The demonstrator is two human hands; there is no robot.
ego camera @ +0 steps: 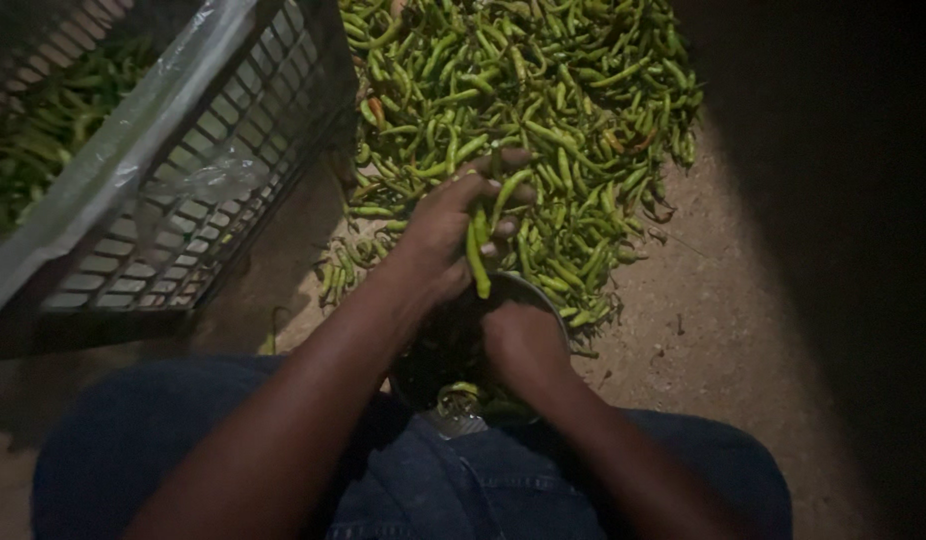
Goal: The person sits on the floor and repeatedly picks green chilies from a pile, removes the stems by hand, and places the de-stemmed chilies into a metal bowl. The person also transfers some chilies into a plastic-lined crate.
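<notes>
At the upper left of the frame stood a grey plastic crate (213, 150), tilted and lined with clear plastic sheeting (133, 120), with green chillies (43, 130) lying inside it behind the slatted wall. Just right of the crate, across the top centre, a broad heap of green chillies (543, 100) was spread over the sandy ground (713, 330). The person's left hand (453, 225) reached in from the lower left to the near edge of that heap, fingers curled around a small bunch of chillies (480, 245), one of them hanging down over the rim of a dark round bowl (538, 290) set between the knees. The right hand (523, 345) sat just below and to the right, over the bowl, closed into a loose fist; I could not tell whether it gripped anything, as the light was poor there. Dark blue trousers (433, 480) filled the bottom of the frame, and the right side lay in deep shadow.
</notes>
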